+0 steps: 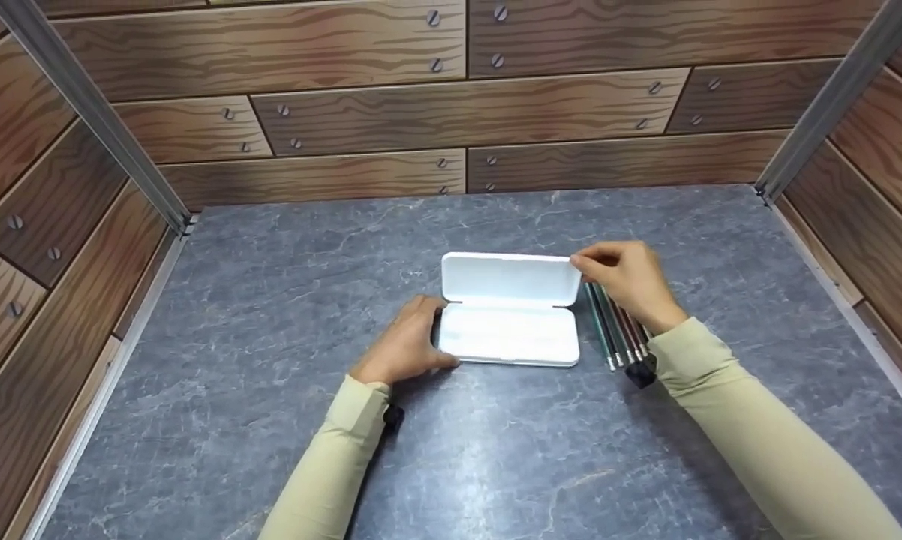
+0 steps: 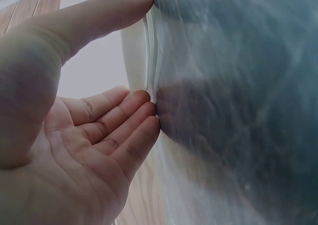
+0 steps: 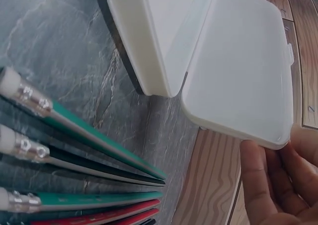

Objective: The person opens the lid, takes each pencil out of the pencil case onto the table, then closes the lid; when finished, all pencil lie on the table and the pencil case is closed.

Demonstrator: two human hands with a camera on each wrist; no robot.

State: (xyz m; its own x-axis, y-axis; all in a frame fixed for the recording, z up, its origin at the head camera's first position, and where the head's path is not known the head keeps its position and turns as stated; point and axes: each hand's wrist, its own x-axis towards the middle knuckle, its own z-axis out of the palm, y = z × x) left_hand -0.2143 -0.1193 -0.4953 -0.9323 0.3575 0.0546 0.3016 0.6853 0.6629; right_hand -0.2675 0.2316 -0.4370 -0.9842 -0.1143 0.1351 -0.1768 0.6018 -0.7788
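A white pencil case (image 1: 509,334) lies on the table with its lid (image 1: 511,277) raised at the back. Its inside looks bare. My left hand (image 1: 406,341) holds the case's left end, thumb at the front corner and fingers by the back corner; the left wrist view shows that thumb (image 2: 99,16) on the edge. With thumb and fingers my right hand (image 1: 631,281) pinches the lid's upper right corner, also visible in the right wrist view, where the lid (image 3: 241,66) stands tilted open. Below that hand several pencils (image 1: 608,330) with white erasers lie side by side, partly hidden by it.
The grey marbled table (image 1: 308,247) is bordered by wood-patterned walls (image 1: 361,120) at the back and both sides. Metal posts (image 1: 98,112) rise at the back corners. The pencils (image 3: 99,135), green, black and red, lie close to the case's right end.
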